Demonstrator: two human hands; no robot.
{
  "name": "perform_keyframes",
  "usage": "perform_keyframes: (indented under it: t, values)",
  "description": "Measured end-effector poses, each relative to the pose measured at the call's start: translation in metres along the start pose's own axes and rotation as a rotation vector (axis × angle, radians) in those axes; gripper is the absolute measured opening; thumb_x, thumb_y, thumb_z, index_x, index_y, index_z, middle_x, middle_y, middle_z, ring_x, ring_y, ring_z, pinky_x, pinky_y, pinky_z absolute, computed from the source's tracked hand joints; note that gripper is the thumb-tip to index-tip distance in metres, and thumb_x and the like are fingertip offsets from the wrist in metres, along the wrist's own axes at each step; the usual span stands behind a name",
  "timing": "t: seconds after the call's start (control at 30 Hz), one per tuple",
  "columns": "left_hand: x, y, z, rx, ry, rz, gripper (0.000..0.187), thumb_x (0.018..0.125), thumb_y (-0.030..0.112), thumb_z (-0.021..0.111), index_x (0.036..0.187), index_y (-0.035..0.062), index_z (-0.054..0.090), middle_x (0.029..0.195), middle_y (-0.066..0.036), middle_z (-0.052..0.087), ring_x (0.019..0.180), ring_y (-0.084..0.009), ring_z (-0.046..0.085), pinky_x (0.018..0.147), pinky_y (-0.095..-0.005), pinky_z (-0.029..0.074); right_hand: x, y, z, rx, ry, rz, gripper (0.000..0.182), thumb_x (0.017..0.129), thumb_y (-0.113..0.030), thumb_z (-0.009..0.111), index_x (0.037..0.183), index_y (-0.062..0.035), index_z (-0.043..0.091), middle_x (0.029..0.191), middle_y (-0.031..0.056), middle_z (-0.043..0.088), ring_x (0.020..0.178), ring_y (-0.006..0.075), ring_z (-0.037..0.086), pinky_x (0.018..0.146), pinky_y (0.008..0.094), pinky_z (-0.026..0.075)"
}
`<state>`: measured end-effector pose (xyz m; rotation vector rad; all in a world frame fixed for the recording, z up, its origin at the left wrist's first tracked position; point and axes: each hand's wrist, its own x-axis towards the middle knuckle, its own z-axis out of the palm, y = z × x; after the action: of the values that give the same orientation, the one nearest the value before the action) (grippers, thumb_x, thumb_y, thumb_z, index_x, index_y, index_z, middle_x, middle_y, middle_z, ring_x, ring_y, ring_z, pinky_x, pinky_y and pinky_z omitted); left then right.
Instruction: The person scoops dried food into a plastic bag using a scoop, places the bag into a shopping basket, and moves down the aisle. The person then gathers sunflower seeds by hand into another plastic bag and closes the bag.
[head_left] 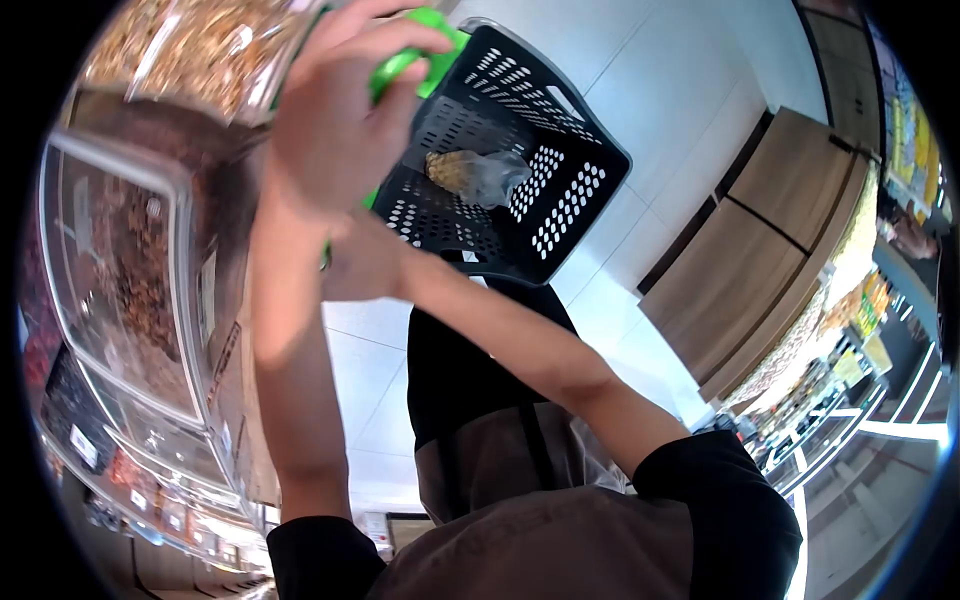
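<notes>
My left hand (345, 115) is at the left side of a black perforated shopping basket (600, 125). Its thumb and fingers close round a bright green plastic handle-like piece (435, 60), and the hand is a little blurred. Lower down, my right hand (362, 262) reaches across my body, by the near left corner of the basket. The left wrist and motion blur hide its fingers; small bits of green show close to it. Inside the basket lies a clear plastic bag (490, 178) with yellowish-brown contents bunched at one end.
Clear-lidded bins (125, 270) of dark dried goods line the left, with a bin of golden pieces (215, 55) beyond. A wooden display cabinet (760, 230) stands at the right, with loaded shelves past it. Pale floor tiles (660, 70) lie between.
</notes>
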<state>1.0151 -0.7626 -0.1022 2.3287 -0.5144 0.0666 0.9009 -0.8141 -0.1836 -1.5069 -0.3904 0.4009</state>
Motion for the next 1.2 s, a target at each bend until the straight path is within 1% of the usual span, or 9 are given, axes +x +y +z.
perform_keyframes:
  t: [0.07,0.13,0.2,0.27,0.43,0.5,0.7,0.97,1.2]
  values:
    - [-0.013,0.003,0.002,-0.253,0.077,-0.077,0.019,0.087,0.012,0.061,0.098,-0.0003,0.071,0.117,-0.025,0.064,0.107,-0.0400,0.063,0.094,-0.0391,0.049,-0.008,0.021,0.012,-0.064,-0.229,0.019,0.035,0.072,-0.017,0.079,0.103,-0.0064,0.070,0.109,0.0125,0.070,0.106,0.0276,0.064,0.095,0.0417,0.048]
    - [-0.027,0.012,0.000,-0.301,0.181,-0.123,0.015,0.080,-0.006,0.065,0.093,-0.0004,0.070,0.110,-0.019,0.067,0.100,-0.0357,0.065,0.086,-0.0367,0.052,-0.015,0.012,0.016,-0.019,-0.154,0.046,0.037,0.074,-0.018,0.079,0.107,-0.0060,0.067,0.113,0.0114,0.066,0.108,0.0256,0.061,0.097,0.0411,0.046]
    - [-0.059,0.001,0.016,-0.075,0.251,-0.159,0.022,0.084,0.006,0.066,0.103,0.0119,0.075,0.116,-0.008,0.067,0.109,-0.0311,0.061,0.098,-0.0410,0.046,-0.036,0.000,0.015,-0.045,-0.211,0.133,0.036,0.084,-0.016,0.075,0.114,-0.0047,0.059,0.115,0.0089,0.061,0.110,0.0205,0.056,0.099,0.0389,0.043]
    - [-0.084,0.019,0.008,-0.003,0.312,-0.253,0.020,0.084,0.007,0.066,0.100,0.0142,0.076,0.123,-0.013,0.064,0.114,-0.0342,0.059,0.100,-0.0415,0.045,-0.064,0.001,0.039,0.114,-0.112,0.397,0.037,0.071,-0.026,0.081,0.098,-0.0068,0.066,0.098,0.0118,0.067,0.097,0.0255,0.064,0.089,0.0407,0.047]
    - [-0.182,0.056,-0.007,-0.153,0.422,-0.524,0.021,0.080,0.002,0.066,0.098,0.0082,0.074,0.127,-0.015,0.061,0.121,-0.0356,0.055,0.104,-0.0439,0.043,-0.153,-0.006,0.075,-0.297,-0.316,0.246,0.033,0.088,-0.028,0.065,0.112,-0.0047,0.064,0.114,0.0199,0.066,0.117,0.0384,0.057,0.101,0.0446,0.043]
    - [-0.223,0.072,-0.010,-0.210,0.488,-0.555,0.021,0.079,0.000,0.066,0.098,0.0064,0.072,0.130,-0.016,0.059,0.123,-0.0370,0.053,0.105,-0.0447,0.042,-0.190,-0.026,0.084,-0.383,-0.320,0.231,0.031,0.083,-0.027,0.069,0.107,-0.0064,0.065,0.104,0.0186,0.068,0.102,0.0417,0.062,0.091,0.0470,0.050]
    - [-0.244,0.122,0.033,-0.103,0.299,-0.789,0.035,0.075,0.004,0.069,0.109,0.0066,0.061,0.152,-0.028,0.031,0.134,-0.0471,0.040,0.107,-0.0480,0.041,-0.254,-0.042,0.018,-0.427,-0.333,0.261,0.016,0.074,-0.015,0.069,0.083,-0.0039,0.061,0.080,0.0185,0.065,0.079,0.0395,0.064,0.074,0.0481,0.051]
    - [-0.259,0.193,0.033,0.081,0.033,-0.811,0.035,0.084,0.027,0.070,0.108,0.0044,0.059,0.145,-0.036,0.033,0.116,-0.0501,0.055,0.098,-0.0500,0.048,-0.301,-0.054,-0.064,-0.442,-0.505,0.209,0.014,0.074,-0.015,0.064,0.080,-0.0022,0.064,0.080,0.0199,0.066,0.078,0.0405,0.065,0.075,0.0474,0.052]
    - [-0.316,0.238,0.029,0.004,0.001,-0.969,0.032,0.086,0.029,0.068,0.107,0.0068,0.059,0.134,-0.033,0.041,0.113,-0.0501,0.056,0.096,-0.0511,0.048,-0.337,-0.052,-0.073,-0.557,-0.796,0.204,0.021,0.076,-0.020,0.066,0.086,-0.0019,0.066,0.084,0.0197,0.067,0.083,0.0383,0.065,0.079,0.0450,0.052]
